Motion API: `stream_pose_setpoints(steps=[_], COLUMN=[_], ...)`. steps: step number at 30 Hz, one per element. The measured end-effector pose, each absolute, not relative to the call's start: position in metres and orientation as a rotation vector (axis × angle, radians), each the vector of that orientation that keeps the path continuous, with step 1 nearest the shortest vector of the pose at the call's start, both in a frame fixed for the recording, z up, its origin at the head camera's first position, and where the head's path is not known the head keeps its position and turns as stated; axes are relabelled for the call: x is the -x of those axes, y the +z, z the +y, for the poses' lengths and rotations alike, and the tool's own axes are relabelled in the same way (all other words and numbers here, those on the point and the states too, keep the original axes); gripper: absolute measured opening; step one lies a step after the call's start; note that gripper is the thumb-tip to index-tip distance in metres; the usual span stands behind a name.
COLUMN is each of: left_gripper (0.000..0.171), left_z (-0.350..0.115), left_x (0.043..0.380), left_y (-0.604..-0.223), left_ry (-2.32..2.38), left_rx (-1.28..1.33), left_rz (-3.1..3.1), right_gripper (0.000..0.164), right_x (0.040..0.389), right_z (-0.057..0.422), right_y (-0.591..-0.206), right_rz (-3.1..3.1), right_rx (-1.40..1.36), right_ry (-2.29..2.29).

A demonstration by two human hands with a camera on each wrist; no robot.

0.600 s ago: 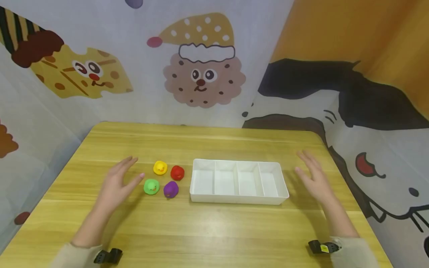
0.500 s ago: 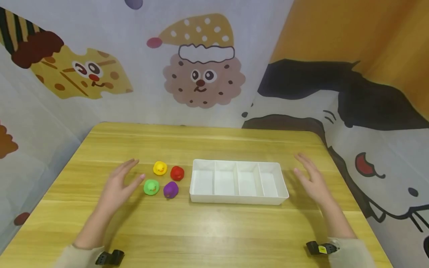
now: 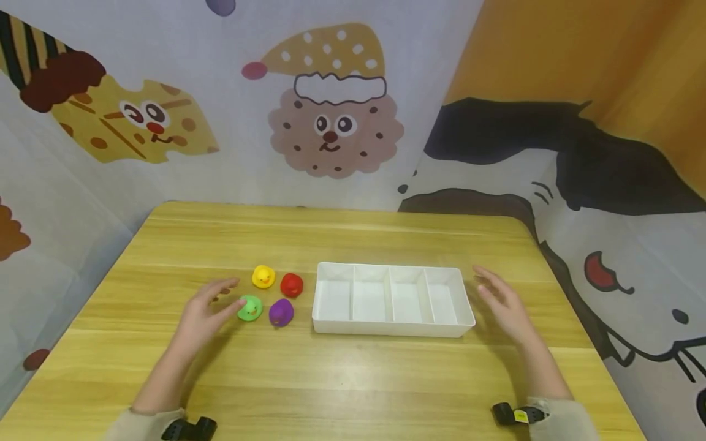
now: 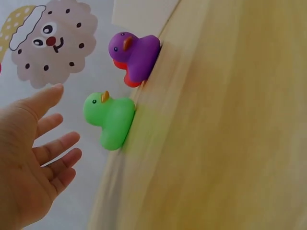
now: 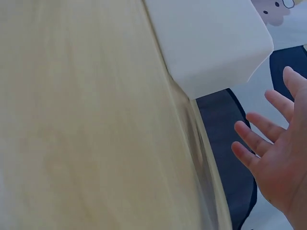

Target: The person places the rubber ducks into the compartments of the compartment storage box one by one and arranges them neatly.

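My left hand (image 3: 204,315) hovers just left of a green rubber duck (image 3: 250,309), fingers apart and nothing in its grasp; in the head view its thumb tip overlaps the duck's edge. The left wrist view shows a gap between the hand (image 4: 33,158) and the green duck (image 4: 110,120). A yellow duck (image 3: 263,277), a red duck (image 3: 292,285) and a purple duck (image 3: 281,313) sit close by. A white tray (image 3: 386,328) with several compartments lies to their right. Beyond its right end, my right hand (image 3: 506,309) is held with loose, spread fingers and holds nothing.
The wooden table (image 3: 342,386) has rounded far corners and backs onto a cloth (image 3: 231,177) printed with cartoon figures. A black wrist camera (image 3: 190,429) is strapped at the left cuff, another wrist camera (image 3: 515,415) at the right.
Both hands have moved inward: the left one to the right and nearer the green duck, the right one leftward and nearer the tray's right end. Ducks and tray stay put.
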State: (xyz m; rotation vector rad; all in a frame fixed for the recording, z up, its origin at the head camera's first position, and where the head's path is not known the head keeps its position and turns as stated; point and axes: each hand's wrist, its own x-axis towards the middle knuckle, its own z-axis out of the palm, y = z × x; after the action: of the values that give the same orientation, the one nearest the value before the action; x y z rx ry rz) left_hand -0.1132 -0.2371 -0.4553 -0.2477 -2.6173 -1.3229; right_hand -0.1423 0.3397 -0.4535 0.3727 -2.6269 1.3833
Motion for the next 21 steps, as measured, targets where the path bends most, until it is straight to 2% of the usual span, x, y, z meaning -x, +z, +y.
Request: stream_pose_setpoints(steps=[21], left_gripper=[0.032], left_z=[-0.23], left_x=[0.11], left_y=[-0.476], left_ry=[-1.308], left_rx=[0.19], left_rz=[-2.669], right_gripper=[0.04], right_x=[0.14], right_z=[0.335], right_y=[-0.47], right_rz=[-2.48], right_rx=[-0.468], right_ry=[1.791])
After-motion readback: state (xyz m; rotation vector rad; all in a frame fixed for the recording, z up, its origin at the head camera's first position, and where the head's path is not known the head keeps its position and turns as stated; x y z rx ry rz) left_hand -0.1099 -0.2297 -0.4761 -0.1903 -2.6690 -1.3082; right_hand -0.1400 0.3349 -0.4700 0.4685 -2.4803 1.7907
